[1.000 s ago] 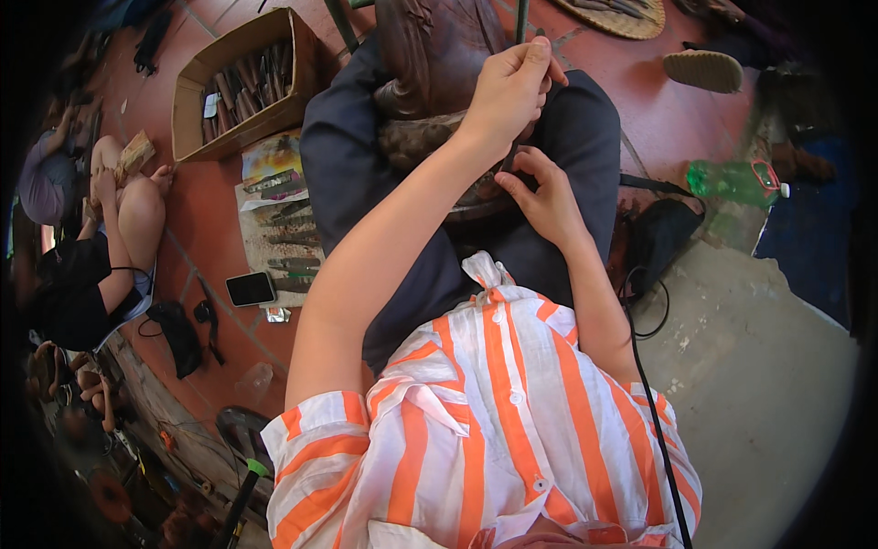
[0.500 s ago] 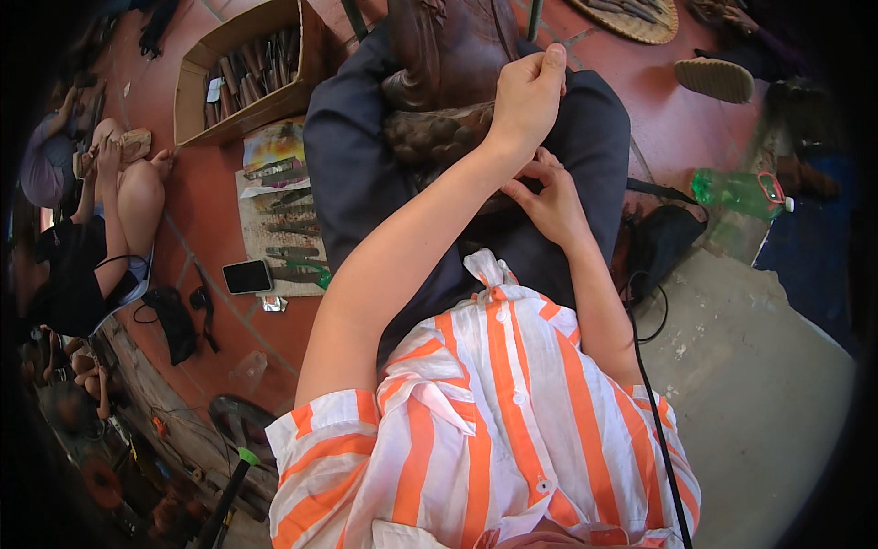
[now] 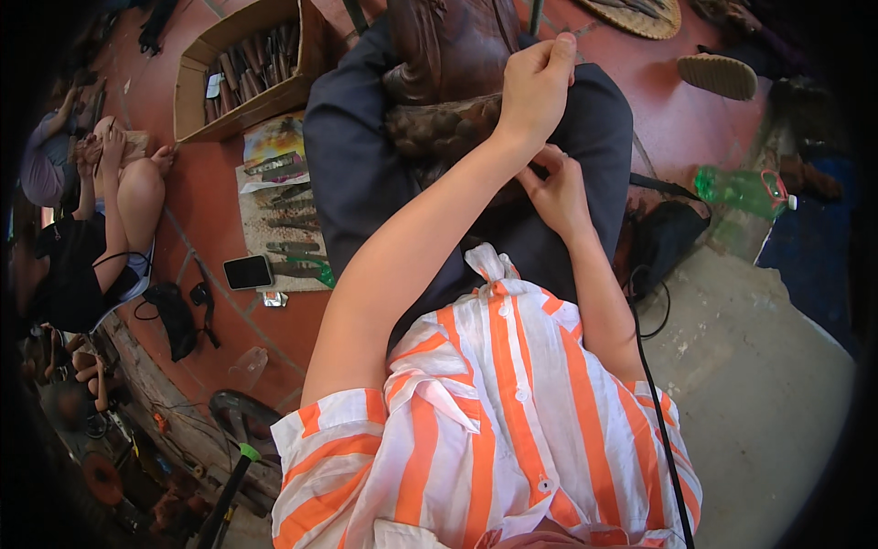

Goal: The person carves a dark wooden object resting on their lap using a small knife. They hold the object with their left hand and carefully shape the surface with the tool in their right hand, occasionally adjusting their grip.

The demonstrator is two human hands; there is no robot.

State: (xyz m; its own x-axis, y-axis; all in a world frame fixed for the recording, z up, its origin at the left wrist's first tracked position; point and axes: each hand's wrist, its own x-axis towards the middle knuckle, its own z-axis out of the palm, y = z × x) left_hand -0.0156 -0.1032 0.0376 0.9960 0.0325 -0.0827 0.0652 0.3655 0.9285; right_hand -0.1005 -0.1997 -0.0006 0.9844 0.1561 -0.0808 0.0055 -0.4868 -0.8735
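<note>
A dark brown carved wooden figure (image 3: pixel 453 55) stands between my knees, with a rough, lumpy base (image 3: pixel 439 128). My left hand (image 3: pixel 538 96) is closed beside the right side of the carving, thumb along the top. Whatever its fingers wrap round is hidden. Below it, my right hand (image 3: pixel 560 197) is bent in toward the base, thumb and fingers curled together. Anything pinched there is covered by my left wrist and forearm, so I cannot tell whether it touches the wood.
On the tiled floor at left stand a cardboard box (image 3: pixel 187 96) of handled tools, a mat with flat blades (image 3: pixel 297 220) and a phone (image 3: pixel 248 272). At right lie a green bottle (image 3: pixel 741 189) and a black bag (image 3: pixel 672 233). Another person (image 3: pixel 137 197) sits far left.
Both my hands have shifted slightly to the right; the left one has also risen a little. The carving stays between my knees.
</note>
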